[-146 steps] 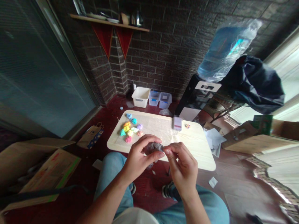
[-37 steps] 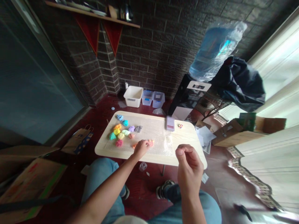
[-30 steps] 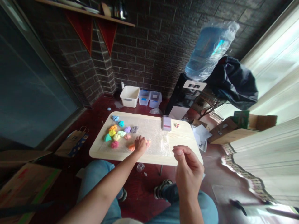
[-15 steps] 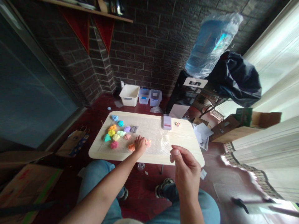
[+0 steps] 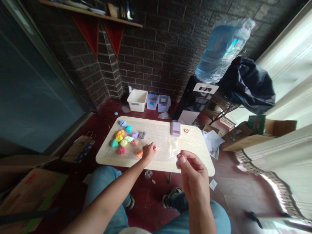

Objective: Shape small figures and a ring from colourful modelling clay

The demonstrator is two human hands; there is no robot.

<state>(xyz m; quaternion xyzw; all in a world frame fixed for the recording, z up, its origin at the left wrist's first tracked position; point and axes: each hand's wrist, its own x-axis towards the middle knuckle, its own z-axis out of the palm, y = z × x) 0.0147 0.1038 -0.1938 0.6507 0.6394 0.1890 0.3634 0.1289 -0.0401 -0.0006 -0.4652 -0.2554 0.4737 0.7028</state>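
Note:
Over the table's near middle, my left hand (image 5: 148, 153) is closed around a small peach-and-yellow piece of modelling clay (image 5: 157, 148), whose tip pokes out past the fingers. A lump of orange clay (image 5: 139, 153) lies just left of that hand. My right hand (image 5: 193, 169) is held up above the table's front right edge, thumb and index finger pinched together. Whatever sits in that pinch is too small to make out. Several coloured clay lumps, among them a pink one (image 5: 121, 150) and a grey one (image 5: 142, 135), lie on the left side.
Bubble wrap (image 5: 162, 133) covers much of the pale table (image 5: 195, 146). A purple-white box (image 5: 175, 128) and a small multicoloured cluster (image 5: 186, 130) are at the back right. Beyond stand a white bin (image 5: 137, 101), clear bins (image 5: 163, 104) and a water dispenser (image 5: 192, 97).
My left hand, flatter and spread over the clay before, has closed its fingers on the peach-and-yellow piece. My right hand keeps its pinch. The view has shifted slightly.

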